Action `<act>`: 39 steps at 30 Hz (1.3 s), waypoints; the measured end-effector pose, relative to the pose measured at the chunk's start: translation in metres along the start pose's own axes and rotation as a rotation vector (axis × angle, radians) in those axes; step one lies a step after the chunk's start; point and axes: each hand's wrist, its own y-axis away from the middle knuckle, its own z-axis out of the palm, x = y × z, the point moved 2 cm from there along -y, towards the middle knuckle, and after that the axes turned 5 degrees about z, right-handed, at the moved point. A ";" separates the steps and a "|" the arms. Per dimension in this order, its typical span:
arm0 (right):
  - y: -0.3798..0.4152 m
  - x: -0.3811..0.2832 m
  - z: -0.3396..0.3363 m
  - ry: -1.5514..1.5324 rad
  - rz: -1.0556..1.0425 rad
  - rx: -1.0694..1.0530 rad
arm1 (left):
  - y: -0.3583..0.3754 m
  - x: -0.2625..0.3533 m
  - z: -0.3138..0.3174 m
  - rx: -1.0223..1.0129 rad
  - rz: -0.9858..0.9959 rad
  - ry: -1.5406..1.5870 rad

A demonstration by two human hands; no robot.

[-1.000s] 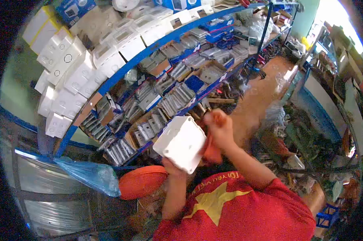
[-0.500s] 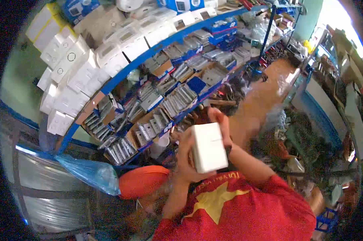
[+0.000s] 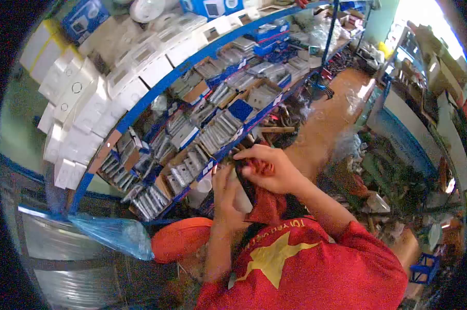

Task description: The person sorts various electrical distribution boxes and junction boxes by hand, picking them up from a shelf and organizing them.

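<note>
In front of my chest my left hand (image 3: 225, 194) is wrapped round a white box (image 3: 242, 200), which is tilted so that only a narrow side shows. My right hand (image 3: 269, 168) is at the top of the box, its index finger stretched towards the left hand and its other fingers curled. Something dark lies between the two hands, too blurred to name. Whether the right hand grips anything cannot be made out.
A blue-edged shelf (image 3: 163, 75) holds white boxes above and cartons of wrapped metal parts (image 3: 220, 133) below. An orange-red basin (image 3: 181, 238) and a blue plastic bag (image 3: 112, 232) are at the lower left. Clutter lines the right side of the floor (image 3: 321, 121).
The white box has turned from its broad face to a narrow side and moved left. My right hand has come from behind the box to its top. The view has shifted slightly.
</note>
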 end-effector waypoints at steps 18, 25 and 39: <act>0.017 0.015 0.024 -0.524 0.249 0.107 | -0.002 -0.006 0.000 -0.038 0.055 0.014; -0.011 0.055 0.002 -0.238 0.379 0.239 | -0.007 0.000 0.002 0.017 0.110 0.105; 0.010 0.001 0.012 -0.677 0.186 0.057 | -0.014 0.003 -0.010 0.070 0.015 0.206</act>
